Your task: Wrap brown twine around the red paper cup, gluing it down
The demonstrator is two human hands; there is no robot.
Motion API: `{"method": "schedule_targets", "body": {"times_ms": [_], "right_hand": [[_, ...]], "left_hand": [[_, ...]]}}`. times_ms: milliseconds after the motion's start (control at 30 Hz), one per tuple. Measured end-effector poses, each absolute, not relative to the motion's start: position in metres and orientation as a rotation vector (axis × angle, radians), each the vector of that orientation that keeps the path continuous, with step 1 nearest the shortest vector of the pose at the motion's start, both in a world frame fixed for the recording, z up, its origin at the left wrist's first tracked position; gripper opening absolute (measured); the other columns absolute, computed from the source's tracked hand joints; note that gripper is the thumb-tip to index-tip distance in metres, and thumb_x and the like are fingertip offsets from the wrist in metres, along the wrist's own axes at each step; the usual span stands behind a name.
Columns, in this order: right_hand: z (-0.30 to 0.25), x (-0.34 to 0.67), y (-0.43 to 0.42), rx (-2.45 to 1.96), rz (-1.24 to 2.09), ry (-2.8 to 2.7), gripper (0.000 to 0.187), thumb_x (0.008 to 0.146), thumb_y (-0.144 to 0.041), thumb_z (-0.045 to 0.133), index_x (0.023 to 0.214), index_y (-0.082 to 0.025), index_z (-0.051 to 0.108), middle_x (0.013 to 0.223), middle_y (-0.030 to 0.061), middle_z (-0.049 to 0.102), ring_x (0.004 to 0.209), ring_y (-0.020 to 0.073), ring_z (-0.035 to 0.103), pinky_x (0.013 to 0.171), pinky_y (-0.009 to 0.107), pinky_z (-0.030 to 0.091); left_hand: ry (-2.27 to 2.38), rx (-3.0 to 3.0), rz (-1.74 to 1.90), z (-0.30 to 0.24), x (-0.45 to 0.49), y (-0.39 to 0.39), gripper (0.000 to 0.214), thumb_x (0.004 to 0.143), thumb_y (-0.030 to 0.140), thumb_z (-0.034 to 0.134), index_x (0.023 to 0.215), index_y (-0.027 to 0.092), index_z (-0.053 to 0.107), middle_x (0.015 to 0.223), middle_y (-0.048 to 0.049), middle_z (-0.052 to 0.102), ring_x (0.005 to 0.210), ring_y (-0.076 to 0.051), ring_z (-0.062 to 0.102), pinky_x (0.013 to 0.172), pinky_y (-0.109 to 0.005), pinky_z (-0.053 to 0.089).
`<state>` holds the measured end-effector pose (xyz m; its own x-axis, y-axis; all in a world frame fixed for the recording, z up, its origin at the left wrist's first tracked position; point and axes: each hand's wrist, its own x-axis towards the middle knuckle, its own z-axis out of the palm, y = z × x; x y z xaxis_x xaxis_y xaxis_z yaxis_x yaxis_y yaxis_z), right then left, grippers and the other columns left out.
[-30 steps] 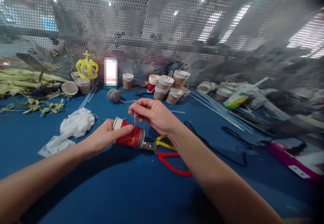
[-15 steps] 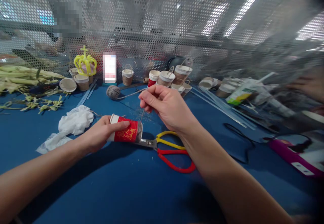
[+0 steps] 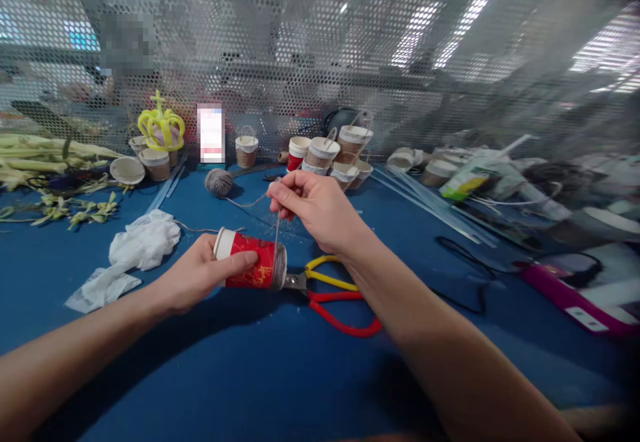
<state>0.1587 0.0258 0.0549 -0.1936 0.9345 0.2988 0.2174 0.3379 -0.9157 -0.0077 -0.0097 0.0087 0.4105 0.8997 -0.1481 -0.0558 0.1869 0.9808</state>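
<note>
A red paper cup with gold lettering lies sideways in my left hand, thumb along its side and fingers wrapped behind. Grey yarn circles the cup near its right end. From there a strand rises to my right hand, whose thumb and forefinger pinch it above the cup. The strand runs on from those fingers, slack, to a grey yarn ball on the table. Scissors with one yellow and one red handle lie behind the cup's right end, their blades mostly hidden by it.
Crumpled white cloth lies left of the cup. Several small buckets and a yellow crown stand at the back before a perforated metal screen. Glue sticks and a purple object are on the right.
The cup has turned slightly and shifted a little. The yarn between ball and right hand has gone from nearly taut to slack. The other person's hand at the right is out of view.
</note>
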Motion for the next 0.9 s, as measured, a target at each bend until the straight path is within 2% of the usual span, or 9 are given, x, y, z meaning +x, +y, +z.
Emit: {"method": "schedule_targets", "body": {"times_ms": [200, 533, 900], "right_hand": [[0.0513, 0.1587, 0.0275, -1.108, 0.934, -1.666, 0.017, 0.078, -0.02, 0.053, 0.062, -0.014, 0.05, 0.055, -0.0029, 0.055, 0.046, 0.004, 0.047, 0.047, 0.017, 0.04], [0.0486, 0.16, 0.0282, -1.238, 0.918, -1.75, 0.018, 0.077, -0.02, 0.053, 0.061, -0.015, 0.049, 0.056, -0.0017, 0.056, 0.047, 0.0047, 0.048, 0.047, 0.018, 0.04], [0.0443, 0.1587, 0.0296, -1.287, 0.953, -1.865, 0.017, 0.077, -0.015, 0.052, 0.06, -0.015, 0.049, 0.056, -0.0003, 0.056, 0.047, 0.0059, 0.047, 0.049, 0.02, 0.04]], "left_hand": [[0.843, 1.217, 0.853, 0.0081, -0.0077, -0.012, 0.016, 0.066, 0.03, 0.066, 0.066, 0.014, 0.064, 0.058, 0.0024, 0.06, 0.05, -0.007, 0.048, 0.051, -0.016, 0.04], [0.799, 1.256, 0.914, 0.0089, -0.0092, -0.0145, 0.012, 0.067, 0.024, 0.065, 0.062, 0.014, 0.064, 0.055, 0.0025, 0.059, 0.048, -0.007, 0.046, 0.049, -0.016, 0.04], [0.826, 1.284, 0.958, 0.0117, -0.0095, -0.0175, 0.009, 0.066, 0.025, 0.067, 0.063, 0.016, 0.067, 0.057, 0.0024, 0.062, 0.049, -0.007, 0.05, 0.05, -0.015, 0.043]]}}
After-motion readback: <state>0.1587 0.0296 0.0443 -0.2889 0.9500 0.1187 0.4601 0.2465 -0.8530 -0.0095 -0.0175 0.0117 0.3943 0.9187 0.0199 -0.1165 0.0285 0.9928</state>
